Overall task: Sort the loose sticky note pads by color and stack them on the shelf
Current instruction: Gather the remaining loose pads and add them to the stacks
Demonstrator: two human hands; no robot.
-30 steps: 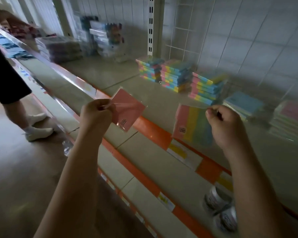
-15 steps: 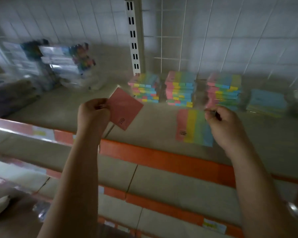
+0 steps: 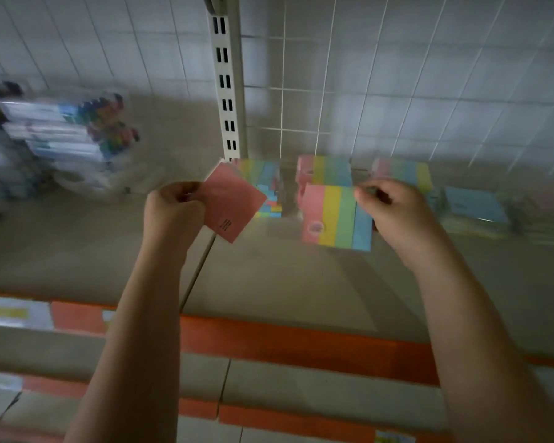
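Beige shelf (image 3: 285, 282), square paper pads (image 3: 336, 215)

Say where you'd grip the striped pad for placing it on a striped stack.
Probably keep the grip shown: the right hand pinches the striped pad at its blue right edge, upper corner. It is thin and flat, so an edge pinch from the right leaves its underside free to land on the striped stacks.
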